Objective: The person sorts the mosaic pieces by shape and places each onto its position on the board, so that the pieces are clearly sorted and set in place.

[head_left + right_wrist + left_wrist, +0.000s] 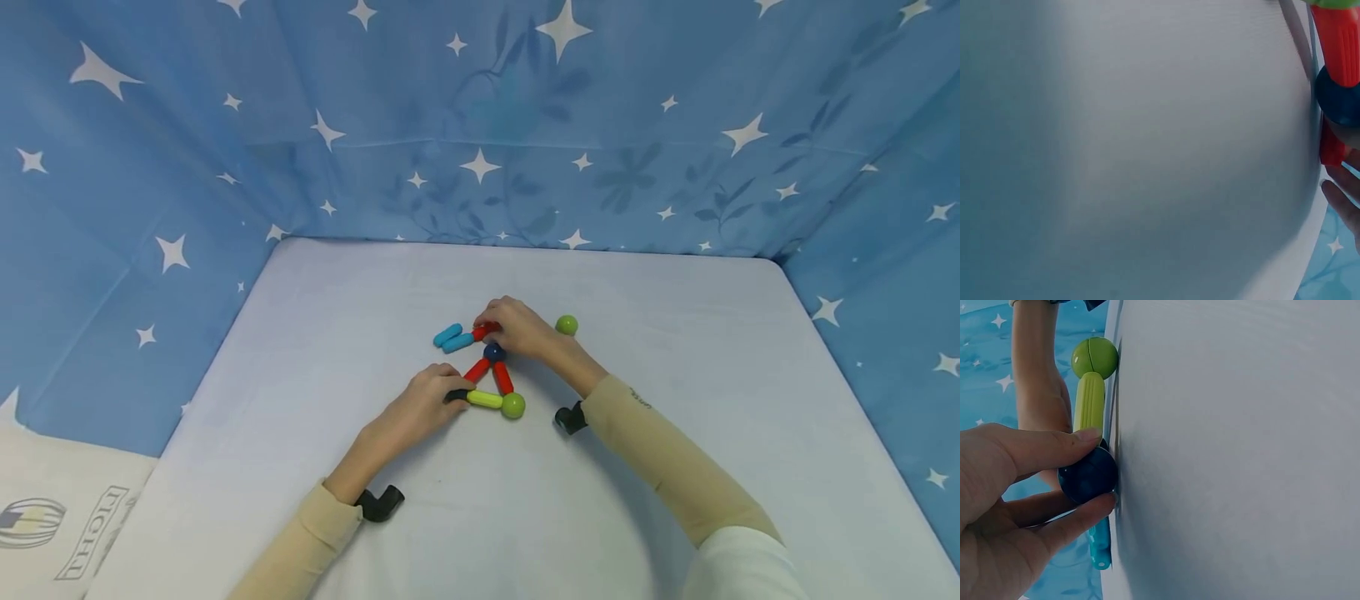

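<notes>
On the white table lies a triangle of rods and balls. Two red rods (503, 377) run from a dark blue ball (494, 352) at its far corner, and a yellow-green rod (486, 400) ends at a green ball (513, 406). My left hand (431, 400) pinches another dark blue ball (1088, 476) at the left corner, thumb above and fingers below. Just beyond the far corner, my right hand (519, 327) curls its fingers over a loose red rod (480, 333), largely hidden by them. In the right wrist view only some fingertips (1341, 194) show.
Two light blue rods (448, 335) lie left of my right hand. A separate green ball (567, 325) sits beyond my right wrist. Black wrist mounts (381, 503) stick out beside both forearms. A blue star-patterned curtain (480, 125) borders the table's back and sides.
</notes>
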The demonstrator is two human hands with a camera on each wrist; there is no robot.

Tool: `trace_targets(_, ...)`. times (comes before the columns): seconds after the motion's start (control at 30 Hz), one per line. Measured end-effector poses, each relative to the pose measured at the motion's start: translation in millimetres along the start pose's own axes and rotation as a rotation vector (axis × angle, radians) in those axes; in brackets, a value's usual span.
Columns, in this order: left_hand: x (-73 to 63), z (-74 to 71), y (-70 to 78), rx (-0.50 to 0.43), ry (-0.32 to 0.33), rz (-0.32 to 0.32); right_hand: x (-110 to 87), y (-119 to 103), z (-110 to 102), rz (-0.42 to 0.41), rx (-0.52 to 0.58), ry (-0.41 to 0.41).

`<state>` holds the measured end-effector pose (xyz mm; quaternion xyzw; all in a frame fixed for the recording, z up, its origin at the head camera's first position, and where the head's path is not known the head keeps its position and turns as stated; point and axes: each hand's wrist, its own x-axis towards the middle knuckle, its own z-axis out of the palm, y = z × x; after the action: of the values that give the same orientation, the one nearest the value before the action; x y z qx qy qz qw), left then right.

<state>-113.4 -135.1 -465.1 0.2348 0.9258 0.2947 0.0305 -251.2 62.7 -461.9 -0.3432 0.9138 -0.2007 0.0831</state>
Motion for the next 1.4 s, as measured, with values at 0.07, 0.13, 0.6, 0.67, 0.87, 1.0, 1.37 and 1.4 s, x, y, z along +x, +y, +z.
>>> trace_targets(0.07, 0.4, 0.1, 0.1, -0.002, -0.003, 0.0, -2.7, 1.0, -0.8, -0.009, -0.007, -0.01)
trace_targets(0.13, 0.7, 0.3, 0.2, -0.001, -0.007, -0.001, -5.2, 1.5, -2.2, -0.012, -0.005, -0.03)
trace_targets(0.6, 0.9, 1.3, 0.3, 0.018, 0.0, 0.006, -16.9, 2.3, -9.4, -0.018, -0.121, -0.099)
trace_targets(0.67, 0.9, 1.6, -0.3, 0.019, 0.001, 0.008, -18.3, 3.1, -8.4, -0.01, -0.115, -0.092)
trace_targets(0.87, 1.4, 1.9, -0.5, 0.019, -0.001, -0.001, -22.7, 5.8, -6.2, 0.011, -0.111, -0.048)
trace_targets(1.0, 1.6, 1.6, 0.1, 0.017, 0.001, -0.002, -25.7, 7.5, -7.9, 0.029, -0.111, 0.007)
trace_targets(1.37, 2.5, 0.7, -0.4, 0.016, 0.005, 0.013, -38.8, 13.2, -17.6, 0.082, 0.143, 0.059)
trace_targets(1.4, 2.8, 0.7, -0.4, 0.014, 0.006, 0.014, -40.1, 13.2, -18.5, 0.087, 0.161, 0.069)
